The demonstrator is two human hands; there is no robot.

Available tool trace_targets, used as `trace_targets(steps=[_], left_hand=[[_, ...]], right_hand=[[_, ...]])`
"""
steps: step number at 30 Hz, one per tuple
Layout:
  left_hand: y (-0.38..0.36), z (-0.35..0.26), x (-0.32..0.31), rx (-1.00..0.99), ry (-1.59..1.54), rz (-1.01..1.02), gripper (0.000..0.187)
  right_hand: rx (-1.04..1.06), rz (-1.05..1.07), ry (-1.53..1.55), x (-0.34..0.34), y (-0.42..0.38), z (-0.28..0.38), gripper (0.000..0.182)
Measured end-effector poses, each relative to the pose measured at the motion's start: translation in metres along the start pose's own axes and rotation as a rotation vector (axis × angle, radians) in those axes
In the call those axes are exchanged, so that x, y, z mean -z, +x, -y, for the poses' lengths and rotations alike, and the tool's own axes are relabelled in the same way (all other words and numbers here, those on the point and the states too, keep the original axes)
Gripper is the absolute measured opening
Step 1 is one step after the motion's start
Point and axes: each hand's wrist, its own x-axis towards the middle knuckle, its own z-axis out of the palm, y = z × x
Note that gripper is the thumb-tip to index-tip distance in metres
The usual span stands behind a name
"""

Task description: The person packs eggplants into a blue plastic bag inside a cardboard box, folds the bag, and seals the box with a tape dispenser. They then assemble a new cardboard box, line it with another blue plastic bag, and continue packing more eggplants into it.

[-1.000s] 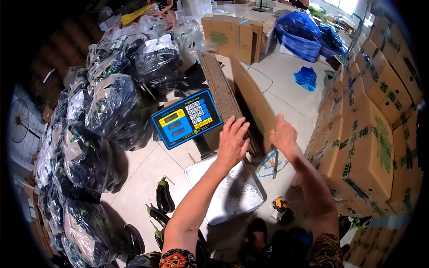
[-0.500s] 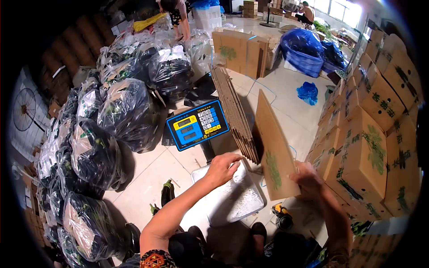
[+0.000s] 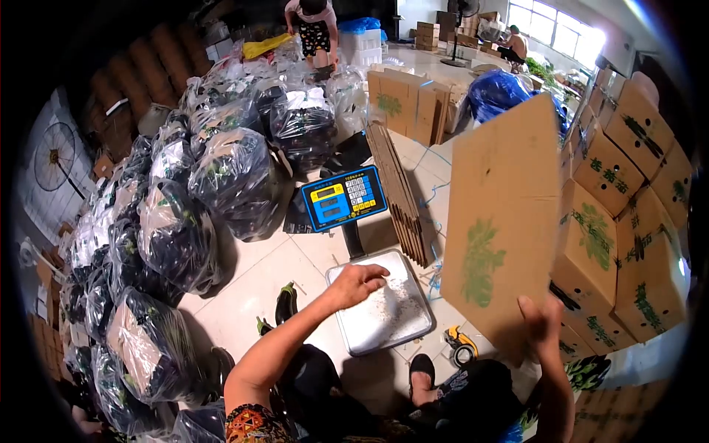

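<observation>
My right hand [image 3: 540, 319] grips the lower right corner of a flattened cardboard box [image 3: 502, 210], thumb on the near face. The box is printed with a green plant and stands up on edge, with its broad side toward me. Above the white pan of a platform scale [image 3: 391, 321] hovers my left hand [image 3: 357, 285], its fingers loosely bent and apart, with nothing in them. The scale's blue and yellow display [image 3: 343, 199] faces me. A stack of flattened boxes [image 3: 399, 196] leans on edge behind the pan. Dark eggplants [image 3: 285, 303] lie beside my left forearm.
Clear bags of eggplants [image 3: 177, 236] crowd the left side. Packed cartons [image 3: 591, 229] are piled at the right. A tape dispenser [image 3: 462, 347] lies on the floor near my foot. Another person [image 3: 316, 33] bends over bags at the back; a second person [image 3: 515, 48] sits farther off.
The flattened box has swung from nearly edge-on to facing me, raised by my right hand. My left hand stays over the scale. The view has tilted up, and the far person stands more upright.
</observation>
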Motion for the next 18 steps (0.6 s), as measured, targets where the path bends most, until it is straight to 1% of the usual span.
trace_targets(steps=[1, 2, 4, 5, 6, 7, 8, 9, 10, 11, 12, 14, 15, 16, 17, 18], left_hand=[[-0.003, 0.005, -0.001, 0.011, -0.039, -0.02, 0.029], [-0.006, 0.009, -0.003, 0.054, -0.152, -0.021, 0.032], [-0.013, -0.01, 0.003, 0.139, -0.386, -0.042, 0.038], [-0.014, -0.011, 0.002, 0.149, -0.503, -0.074, 0.042], [-0.016, -0.015, 0.003, 0.184, -0.563, -0.114, 0.044], [-0.019, -0.024, 0.005, 0.173, -0.622, -0.195, 0.046], [-0.022, -0.033, 0.009, 0.161, -0.679, -0.278, 0.048], [-0.026, -0.043, 0.015, 0.149, -0.693, -0.334, 0.054], [-0.027, -0.044, 0.02, 0.132, -0.713, -0.371, 0.059], [-0.028, -0.047, 0.025, 0.151, -0.695, -0.404, 0.062], [-0.03, -0.05, 0.029, 0.171, -0.679, -0.439, 0.064], [-0.028, -0.049, 0.034, 0.195, -0.661, -0.488, 0.076], [-0.025, -0.044, 0.036, 0.232, -0.654, -0.509, 0.078], [-0.02, -0.036, 0.037, 0.265, -0.648, -0.527, 0.081], [-0.009, -0.018, 0.037, 0.253, -0.573, -0.537, 0.088], [0.005, 0.006, 0.035, 0.242, -0.5, -0.547, 0.095]], right_hand=[[-0.045, 0.04, -0.066, 0.02, -0.015, 0.022, 0.02], [-0.093, 0.082, -0.132, 0.035, -0.03, 0.041, 0.02], [-0.163, 0.129, -0.099, 0.05, -0.054, 0.072, 0.019], [-0.198, 0.15, -0.081, 0.054, -0.066, 0.079, 0.019], [0.093, 0.289, -0.454, 0.043, -0.086, 0.047, 0.018], [0.391, 0.423, -0.82, 0.018, -0.101, 0.014, 0.017], [0.434, 0.501, -0.8, 0.011, -0.116, -0.014, 0.017], [0.474, 0.58, -0.775, 0.003, -0.119, -0.014, 0.017], [0.246, 0.596, -0.368, 0.0, -0.098, 0.044, 0.018], [0.011, 0.596, 0.038, -0.004, -0.088, 0.076, 0.018], [0.064, 0.601, 0.014, -0.015, -0.09, 0.072, 0.021], [0.181, 0.603, -0.035, -0.051, -0.088, 0.051, 0.028], [0.179, 0.647, -0.07, -0.063, -0.085, 0.05, 0.028], [0.175, 0.687, -0.107, -0.074, -0.08, 0.052, 0.028], [0.17, 0.726, -0.148, -0.083, -0.076, 0.054, 0.028], [0.192, 0.71, -0.131, -0.092, -0.073, 0.055, 0.029]])
